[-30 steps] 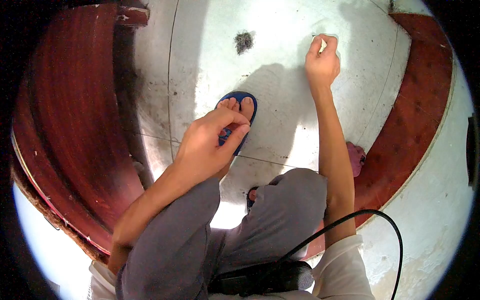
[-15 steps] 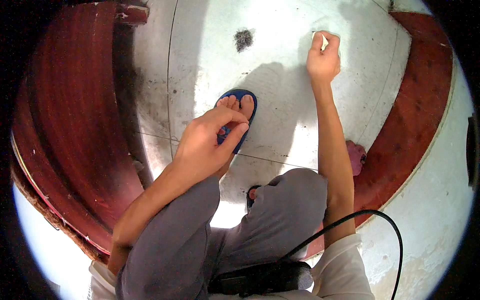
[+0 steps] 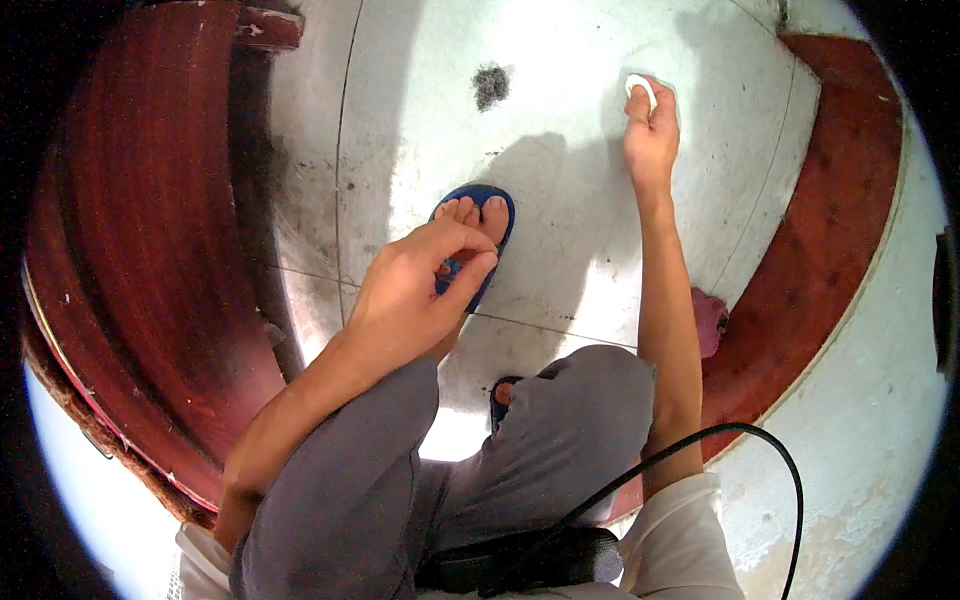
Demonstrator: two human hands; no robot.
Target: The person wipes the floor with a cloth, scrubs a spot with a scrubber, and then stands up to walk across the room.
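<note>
My right hand (image 3: 654, 122) is closed on a small white object (image 3: 642, 92), held over the pale floor at the upper right; the object shows a rounded edge. My left hand (image 3: 420, 285) is above my left foot, with thumb and index fingertips pressed together; whatever is between them, if anything, is too small to make out. Below it is a blue sandal (image 3: 506, 222) on my foot. A dark grey clump of fine bits (image 3: 491, 88) lies on the floor between and beyond the hands.
Dark red wooden furniture (image 3: 150, 220) stands on the left. A red-brown border (image 3: 820, 240) runs along the right, with a pink crumpled thing (image 3: 709, 322) beside my right forearm. A black cable (image 3: 770, 430) loops up near my right elbow from a black pouch (image 3: 520, 562) at my lap.
My right hand has turned and shifted slightly, so more of the white object shows. My left hand has kept its pinch and stayed almost in place.
</note>
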